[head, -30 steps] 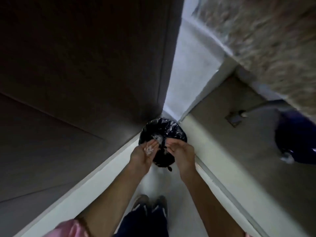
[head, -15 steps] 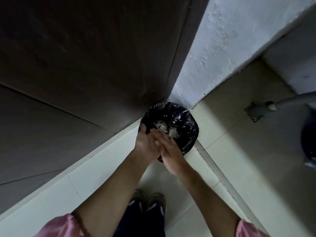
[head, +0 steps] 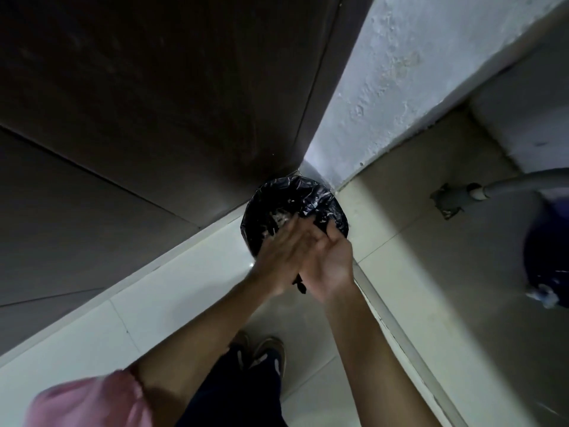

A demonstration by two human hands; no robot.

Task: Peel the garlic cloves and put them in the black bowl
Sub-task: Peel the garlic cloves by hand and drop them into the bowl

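Glossy tiles (head: 184, 282): left hand (head: 281, 257) touches right hand (head: 331, 261) above (crinkly) bin (head: 308, 195).

Counts in your view:
You show one left hand (head: 277, 257), one right hand (head: 331, 263), one black-bagged bin (head: 320, 204), two shoes (head: 269, 349), one grey pipe (head: 523, 180), one pink sleeve (head: 86, 399).

Hands (head: 303, 254) blurred, hide near rim of bin (head: 308, 198); blue container (head: 548, 257) cut off rt.

Black-lined bin (head: 311, 197), grey pipe (head: 523, 181), shoes (head: 271, 349)
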